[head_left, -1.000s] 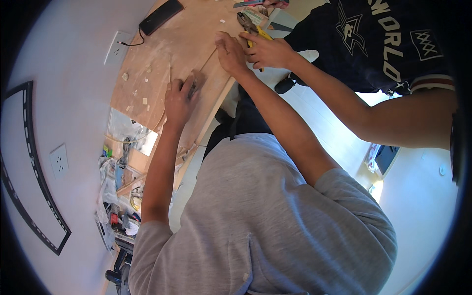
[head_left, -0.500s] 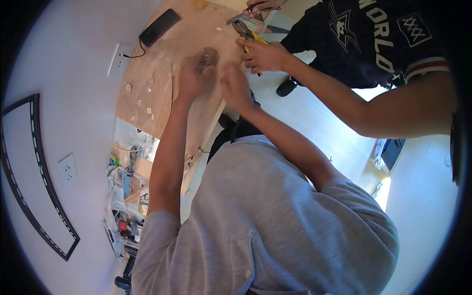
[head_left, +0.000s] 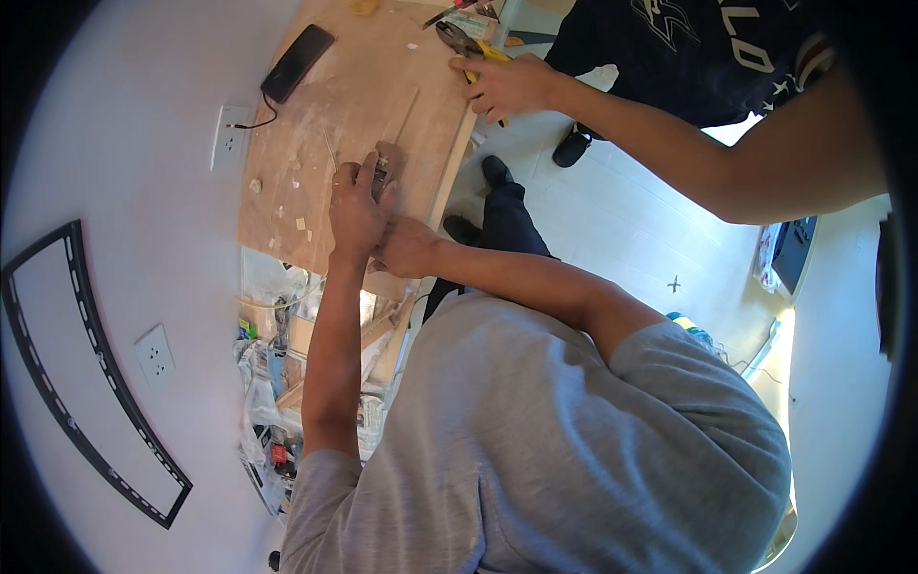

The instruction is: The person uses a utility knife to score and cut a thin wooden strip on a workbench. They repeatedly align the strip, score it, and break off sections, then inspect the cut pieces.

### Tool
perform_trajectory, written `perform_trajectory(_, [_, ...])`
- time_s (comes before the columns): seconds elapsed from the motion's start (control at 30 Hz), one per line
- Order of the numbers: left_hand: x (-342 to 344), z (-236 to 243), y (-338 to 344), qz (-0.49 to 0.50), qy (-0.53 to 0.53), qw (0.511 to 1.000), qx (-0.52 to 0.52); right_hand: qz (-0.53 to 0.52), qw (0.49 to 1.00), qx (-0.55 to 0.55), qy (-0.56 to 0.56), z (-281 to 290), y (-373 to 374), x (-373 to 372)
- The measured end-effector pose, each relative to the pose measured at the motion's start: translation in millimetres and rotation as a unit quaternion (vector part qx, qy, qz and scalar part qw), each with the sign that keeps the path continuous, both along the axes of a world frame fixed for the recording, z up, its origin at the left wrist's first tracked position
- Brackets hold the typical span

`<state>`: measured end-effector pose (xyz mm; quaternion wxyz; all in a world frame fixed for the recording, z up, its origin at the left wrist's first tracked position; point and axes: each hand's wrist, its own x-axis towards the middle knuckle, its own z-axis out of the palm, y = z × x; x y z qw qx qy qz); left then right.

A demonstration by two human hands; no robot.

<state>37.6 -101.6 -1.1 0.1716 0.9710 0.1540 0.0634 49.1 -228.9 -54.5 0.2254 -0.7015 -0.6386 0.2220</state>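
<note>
My left hand (head_left: pixel 358 212) is wrapped round a small brown wooden block with a metal part in it (head_left: pixel 386 165), which looks like a little hand plane, on the wooden worktop (head_left: pixel 296 124). A thin wooden strip (head_left: pixel 403 113) runs out from beyond the block. Just behind my left wrist, my right hand (head_left: pixel 409 249) has its fingers curled low over the worktop. My left wrist partly hides them, and whatever they hold does not show. Another person's hand (head_left: pixel 516 88) grips yellow-handled pliers (head_left: pixel 469 46) at the worktop's far right.
A black phone (head_left: pixel 297 63) on a cable lies by the wall socket (head_left: pixel 228 139). Small pale scraps (head_left: pixel 300 224) are scattered to the left. Below the near edge are cluttered bags and tools (head_left: pixel 273 383). The other person's forearm (head_left: pixel 650 148) reaches in from the right.
My left hand has come nearer with the wooden block, its fingers now over it. My right hand has moved back and left, behind the left wrist. The pliers have shifted slightly in view.
</note>
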Motion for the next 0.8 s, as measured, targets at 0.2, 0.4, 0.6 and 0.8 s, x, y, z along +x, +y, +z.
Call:
perform_trajectory(0.2, [27,-2,-7,-0.024,0.004,1.000,0.014,-0.073,0.985,-0.088,0.133,15,2,2])
perform_trajectory(0.4, [92,0,-16,-0.052,-0.008,0.998,0.046,-0.049,0.996,-0.011,0.068,12,-1,2])
perform_trajectory(0.6, [154,-2,-7,-0.018,-0.082,0.995,-0.048,-0.055,0.994,0.028,0.087,3,5,-7])
perform_trajectory(0.8, [155,-17,81,0.094,-0.147,0.985,-0.002,-0.043,0.986,0.141,-0.077,-20,8,-9])
